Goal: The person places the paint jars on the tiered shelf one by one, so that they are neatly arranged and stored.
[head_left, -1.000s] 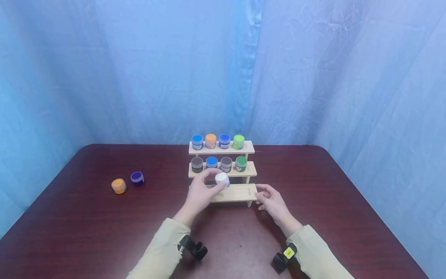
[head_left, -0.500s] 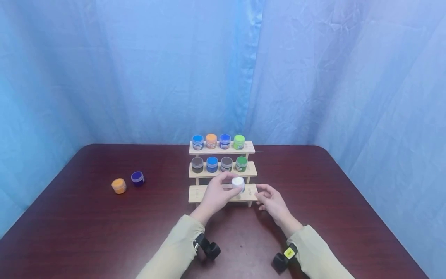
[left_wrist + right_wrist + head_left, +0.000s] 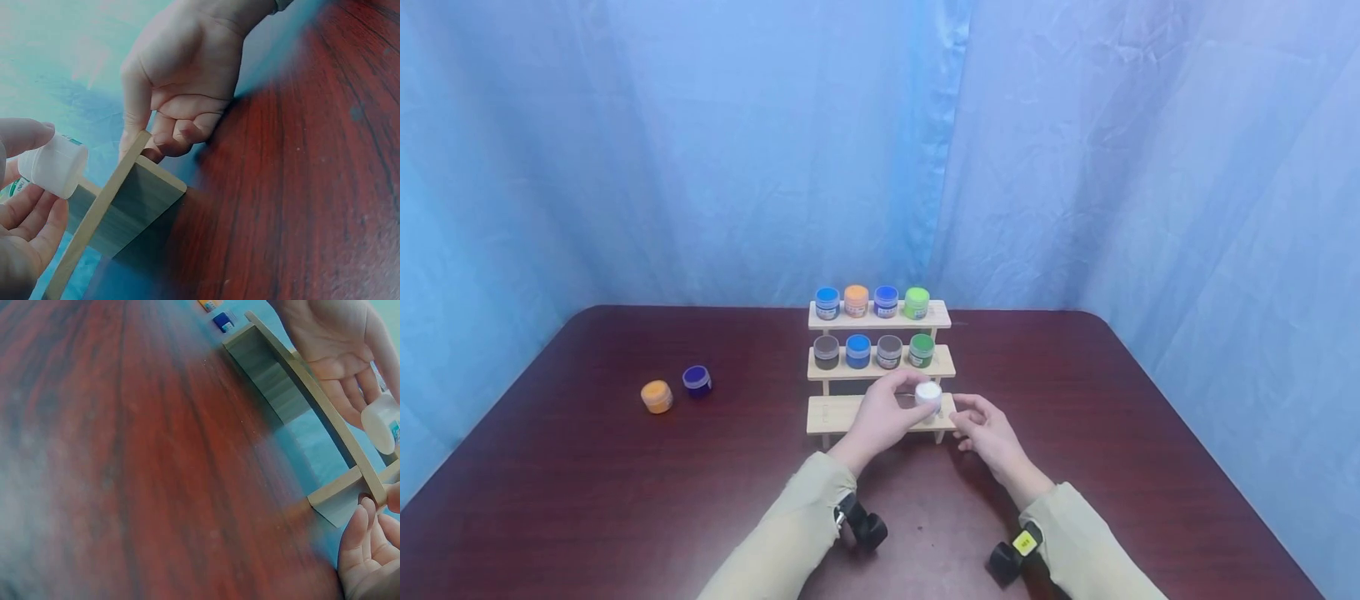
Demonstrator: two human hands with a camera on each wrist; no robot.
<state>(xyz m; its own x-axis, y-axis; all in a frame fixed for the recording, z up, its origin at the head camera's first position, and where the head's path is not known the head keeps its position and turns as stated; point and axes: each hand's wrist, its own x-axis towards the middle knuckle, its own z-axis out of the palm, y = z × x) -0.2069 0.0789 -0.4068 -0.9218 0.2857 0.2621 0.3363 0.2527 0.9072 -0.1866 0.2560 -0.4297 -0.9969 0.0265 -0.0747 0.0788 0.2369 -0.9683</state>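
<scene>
My left hand (image 3: 880,417) pinches a small white-lidded paint jar (image 3: 928,395) between thumb and fingers, close over the right end of the lowest tier of a three-tier wooden display stand (image 3: 838,414). In the left wrist view the white jar (image 3: 60,164) shows its smooth pale side, with the board's edge beside it. My right hand (image 3: 992,437) grips the right end of that lowest board. The right wrist view has its fingers (image 3: 356,534) under the board and the thumb on the upper side.
Paint jars fill a row on the top tier, among them an orange jar (image 3: 856,302), and another row on the middle tier, including a dark green jar (image 3: 921,351). A yellow-orange jar (image 3: 657,397) and a dark blue jar (image 3: 697,381) stand on the table's left. Blue curtains (image 3: 760,150) hang behind.
My left hand has carried the white jar rightward and a little nearer, from the middle of the lowest tier to its right end. My right hand has stayed on the board.
</scene>
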